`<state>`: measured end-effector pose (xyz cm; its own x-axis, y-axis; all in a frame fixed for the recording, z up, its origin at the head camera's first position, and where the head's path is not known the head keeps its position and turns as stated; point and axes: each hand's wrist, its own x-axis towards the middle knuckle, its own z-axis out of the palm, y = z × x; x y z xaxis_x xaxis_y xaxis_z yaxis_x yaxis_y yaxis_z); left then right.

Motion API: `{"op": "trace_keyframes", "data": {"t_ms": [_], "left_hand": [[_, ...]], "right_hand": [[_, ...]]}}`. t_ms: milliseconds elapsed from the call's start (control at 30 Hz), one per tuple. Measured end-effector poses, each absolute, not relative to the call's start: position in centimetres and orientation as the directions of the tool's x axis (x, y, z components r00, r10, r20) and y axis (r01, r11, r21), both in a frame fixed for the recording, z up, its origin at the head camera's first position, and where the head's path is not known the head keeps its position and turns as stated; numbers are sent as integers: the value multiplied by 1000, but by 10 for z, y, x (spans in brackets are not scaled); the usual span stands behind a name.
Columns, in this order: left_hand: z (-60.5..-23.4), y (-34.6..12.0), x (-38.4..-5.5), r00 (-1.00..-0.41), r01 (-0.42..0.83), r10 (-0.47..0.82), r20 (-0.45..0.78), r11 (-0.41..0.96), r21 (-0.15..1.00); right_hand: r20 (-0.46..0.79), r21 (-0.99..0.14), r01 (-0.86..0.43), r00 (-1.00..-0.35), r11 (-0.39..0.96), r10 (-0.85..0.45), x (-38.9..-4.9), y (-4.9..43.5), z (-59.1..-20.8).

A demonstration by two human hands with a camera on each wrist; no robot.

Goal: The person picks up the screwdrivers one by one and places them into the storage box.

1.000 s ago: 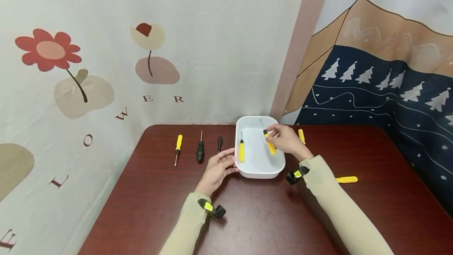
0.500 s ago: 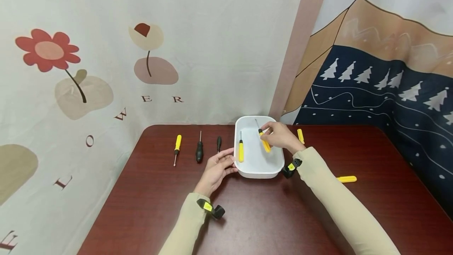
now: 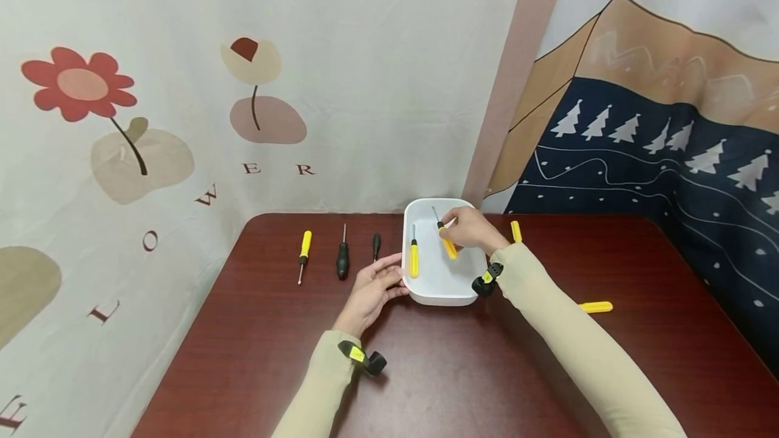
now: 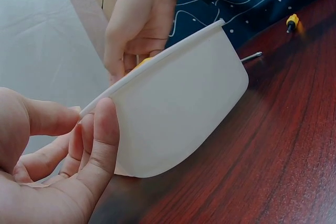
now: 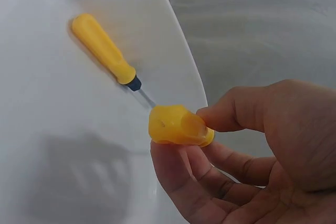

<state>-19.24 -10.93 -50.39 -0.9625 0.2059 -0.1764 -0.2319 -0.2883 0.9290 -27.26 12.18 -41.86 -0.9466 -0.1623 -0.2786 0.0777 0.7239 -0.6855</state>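
Pinches yellow screwdriver (image 3: 450,249) in right hand (image 3: 473,227) over tray (image 3: 443,300), shaft pointing away, right of second screwdriver (image 3: 414,259); grips tray's near-side rim with left hand (image 3: 371,290).

passable: over tray's (image 3: 444,301) near rim | blocked: left rim, left-hand fingers (image 4: 105,129); left inside, yellow screwdriver (image 3: 414,262)
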Motion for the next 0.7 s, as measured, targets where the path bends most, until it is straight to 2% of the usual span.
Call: {"op": "trace_keyframes", "data": {"t_ms": [700], "left_hand": [[-503, -108, -191, -960, -246, 207, -188, -303, 921]], "right_hand": [[-296, -668, 81, -941, 740, -164, -293, 110, -430]]}}
